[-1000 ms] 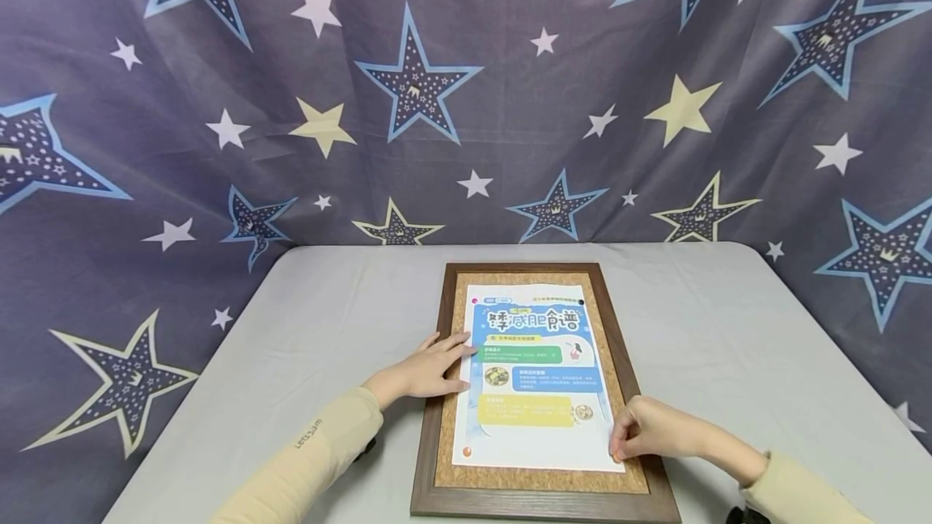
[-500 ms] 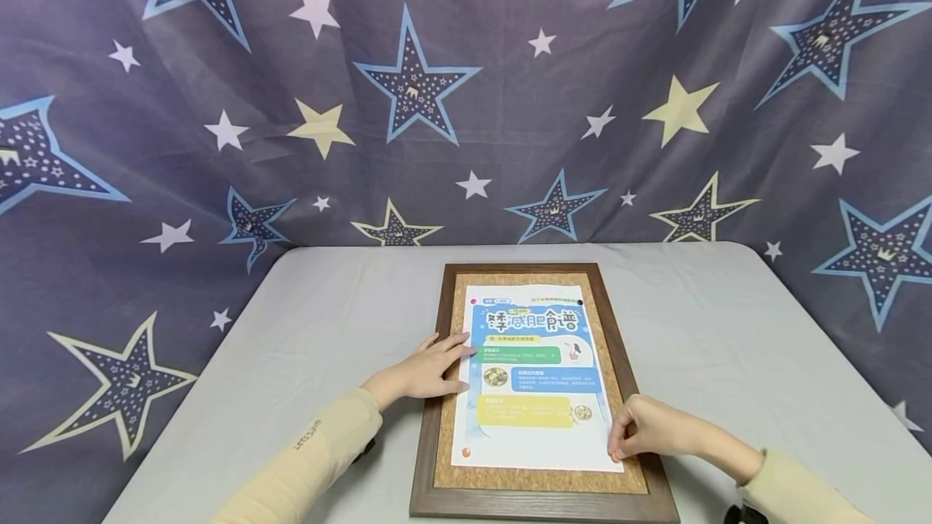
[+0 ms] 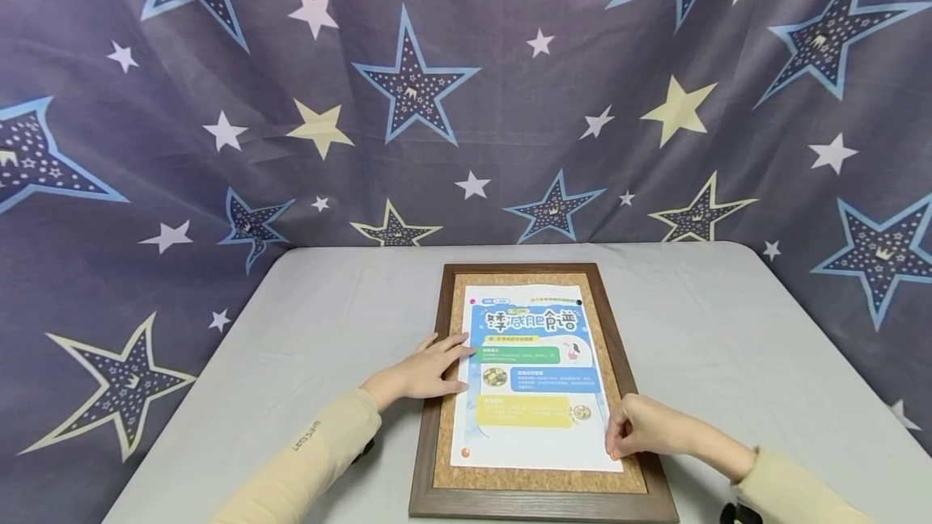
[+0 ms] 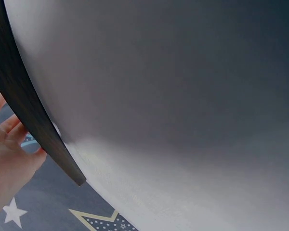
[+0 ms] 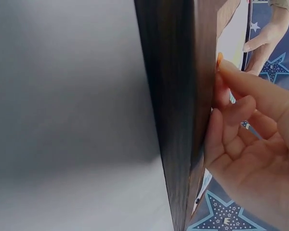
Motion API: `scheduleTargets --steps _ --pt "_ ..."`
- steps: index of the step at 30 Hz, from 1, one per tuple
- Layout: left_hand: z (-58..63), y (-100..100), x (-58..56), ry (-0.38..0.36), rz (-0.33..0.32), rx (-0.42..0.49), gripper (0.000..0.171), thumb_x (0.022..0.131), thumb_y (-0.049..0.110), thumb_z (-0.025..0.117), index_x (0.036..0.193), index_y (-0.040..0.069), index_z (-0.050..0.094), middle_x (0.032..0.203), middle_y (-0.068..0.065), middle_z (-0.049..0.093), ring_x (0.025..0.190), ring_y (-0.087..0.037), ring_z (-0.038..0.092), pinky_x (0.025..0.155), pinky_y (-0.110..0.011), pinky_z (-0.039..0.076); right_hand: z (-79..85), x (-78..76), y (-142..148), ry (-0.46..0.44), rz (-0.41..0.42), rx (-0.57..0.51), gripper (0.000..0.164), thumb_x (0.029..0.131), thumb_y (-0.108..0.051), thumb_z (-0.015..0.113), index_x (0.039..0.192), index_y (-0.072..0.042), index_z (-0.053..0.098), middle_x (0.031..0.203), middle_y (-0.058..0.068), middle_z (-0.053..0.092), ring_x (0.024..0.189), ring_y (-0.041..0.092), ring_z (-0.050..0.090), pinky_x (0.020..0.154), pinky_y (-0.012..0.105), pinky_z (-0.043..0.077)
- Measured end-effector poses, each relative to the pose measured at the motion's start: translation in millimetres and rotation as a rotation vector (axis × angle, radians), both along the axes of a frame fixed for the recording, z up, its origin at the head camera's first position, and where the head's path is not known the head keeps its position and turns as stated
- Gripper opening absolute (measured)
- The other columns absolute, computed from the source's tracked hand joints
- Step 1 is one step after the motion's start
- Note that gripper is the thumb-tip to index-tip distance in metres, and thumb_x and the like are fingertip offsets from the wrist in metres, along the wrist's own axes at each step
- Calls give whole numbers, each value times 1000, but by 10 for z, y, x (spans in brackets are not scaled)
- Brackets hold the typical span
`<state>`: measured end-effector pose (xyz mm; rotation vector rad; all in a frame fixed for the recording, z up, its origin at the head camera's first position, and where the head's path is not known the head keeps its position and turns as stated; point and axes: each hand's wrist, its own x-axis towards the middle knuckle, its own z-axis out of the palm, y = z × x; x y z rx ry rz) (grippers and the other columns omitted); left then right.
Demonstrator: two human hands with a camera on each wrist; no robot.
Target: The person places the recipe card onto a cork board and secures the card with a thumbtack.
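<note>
A printed poster (image 3: 539,445) lies on a cork board (image 3: 539,479) with a dark wooden frame (image 3: 546,504). My left hand (image 3: 424,370) rests across the frame's left side, its spread fingertips on the poster's left edge. At the poster's lower right corner my right hand (image 3: 644,425) pinches an orange push pin (image 5: 219,59); in the head view the fingers hide most of it. Another orange push pin (image 3: 465,453) sits in the lower left corner. Up top are a pink pin (image 3: 472,302) at left and a black pin (image 3: 578,302) at right.
The board lies on a table with a pale grey cover (image 3: 349,306). Behind and beside the table hangs a dark curtain (image 3: 466,14) printed with stars. Dark wristbands show at both sleeves.
Both hands keep their places on the poster. The orange pin at the right fingertips showed a little more earlier and is now nearly covered in the head view.
</note>
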<state>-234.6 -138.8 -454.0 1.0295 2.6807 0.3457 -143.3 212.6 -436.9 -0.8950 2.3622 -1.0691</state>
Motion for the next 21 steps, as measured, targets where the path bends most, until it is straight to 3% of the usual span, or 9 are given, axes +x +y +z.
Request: scheduleTargets --steps 13,21 --pt "7 10 3 5 1 0 59 86 44 50 136 16 36 146 -8 19 133 -24 18 107 -47 4 -37 -11 47 -61 -6 -52 10 68 5 65 67 -4 68 59 -5 59 48 -4 42 41 14 38" --pt "16 4 6 4 2 9 59 86 44 51 136 16 37 145 -8 20 133 -24 19 107 -48 5 -52 -12 108 -93 3 -111 4 74 -2 66 75 -5 69 62 1 62 50 -3 46 43 19 43"
